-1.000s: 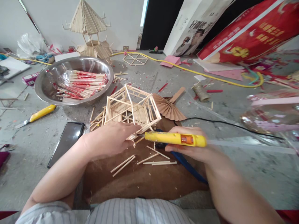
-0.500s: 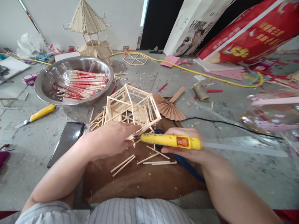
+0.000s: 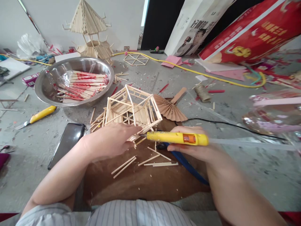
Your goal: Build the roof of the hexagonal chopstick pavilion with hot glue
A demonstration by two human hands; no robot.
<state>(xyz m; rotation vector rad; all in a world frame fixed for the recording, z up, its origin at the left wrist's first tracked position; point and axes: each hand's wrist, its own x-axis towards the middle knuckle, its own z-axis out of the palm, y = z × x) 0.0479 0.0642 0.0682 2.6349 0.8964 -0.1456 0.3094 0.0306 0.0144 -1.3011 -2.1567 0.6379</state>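
A hexagonal frame of thin wooden sticks stands before me on a brown sheet. My left hand grips its near edge, fingers pinched at the lower corner; their tips are partly hidden. In my right hand is a yellow hot glue gun with a clear glue stick out of its back. The gun's nozzle points left, at the frame's edge close to my left fingertips. Several loose sticks lie below on the sheet.
A steel bowl holds red-wrapped sticks. Around it are a yellow utility knife, a phone and a stick pagoda model. A paper fan lies right of the frame. The black cord and yellow cable cross the table.
My right hand has moved the glue gun slightly right and up, so its nozzle has shifted along the frame's near edge. My left hand and the frame stay in place.
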